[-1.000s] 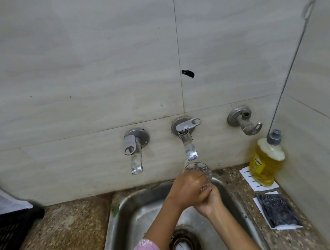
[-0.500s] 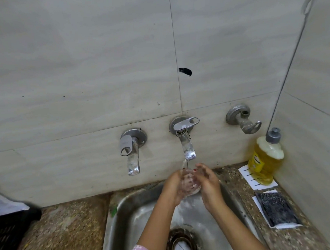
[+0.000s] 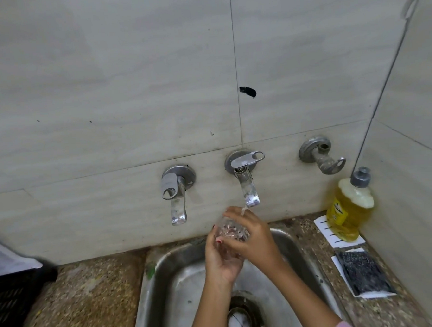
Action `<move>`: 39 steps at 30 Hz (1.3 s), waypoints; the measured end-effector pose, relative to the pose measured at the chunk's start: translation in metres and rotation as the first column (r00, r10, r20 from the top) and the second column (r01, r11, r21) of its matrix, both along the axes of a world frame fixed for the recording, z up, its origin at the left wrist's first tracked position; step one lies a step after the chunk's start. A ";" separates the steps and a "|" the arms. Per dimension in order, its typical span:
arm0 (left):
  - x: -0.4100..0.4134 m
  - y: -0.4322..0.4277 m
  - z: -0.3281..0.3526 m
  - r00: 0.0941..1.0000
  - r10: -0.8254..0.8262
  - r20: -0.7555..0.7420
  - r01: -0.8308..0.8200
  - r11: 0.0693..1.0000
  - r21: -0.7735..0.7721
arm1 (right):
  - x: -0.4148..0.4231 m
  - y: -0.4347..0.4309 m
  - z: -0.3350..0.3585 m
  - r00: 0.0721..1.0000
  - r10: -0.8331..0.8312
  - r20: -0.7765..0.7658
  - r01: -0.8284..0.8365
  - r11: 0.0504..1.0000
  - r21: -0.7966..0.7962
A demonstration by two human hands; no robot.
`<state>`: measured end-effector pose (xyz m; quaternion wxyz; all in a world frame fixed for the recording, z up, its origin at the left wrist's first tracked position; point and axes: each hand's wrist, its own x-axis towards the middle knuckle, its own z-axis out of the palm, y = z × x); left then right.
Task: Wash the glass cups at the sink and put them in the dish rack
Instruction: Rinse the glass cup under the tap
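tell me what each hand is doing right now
Left hand: holding the glass cup from below.
Right hand: wrapped round the same glass cup.

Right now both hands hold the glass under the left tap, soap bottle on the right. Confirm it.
Wrong tap: in the head view the left hand and right hand hold the glass under the middle tap, not the left tap; soap bottle on the right.

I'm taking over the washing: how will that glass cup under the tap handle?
Probably slippery: the glass cup is wet under the running tap. Likely fragile, being clear glass over a steel sink. The left hand and right hand both grip it.
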<state>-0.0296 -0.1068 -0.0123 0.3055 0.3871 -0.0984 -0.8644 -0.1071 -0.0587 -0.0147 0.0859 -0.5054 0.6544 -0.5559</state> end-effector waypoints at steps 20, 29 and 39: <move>0.014 0.002 -0.017 0.720 0.641 0.265 0.641 -0.468 -0.609 | -0.004 0.011 0.000 -0.258 0.034 0.966 -0.072 0.996 -0.055; 0.019 0.015 -0.018 0.688 0.587 0.427 0.534 -0.011 -0.846 | 0.008 0.003 -0.003 -0.317 0.046 0.947 -0.089 0.993 -0.078; 0.017 0.002 -0.015 0.759 0.191 0.622 0.519 0.399 -0.756 | 0.007 0.007 -0.012 -0.106 -0.066 0.992 -0.286 0.958 0.033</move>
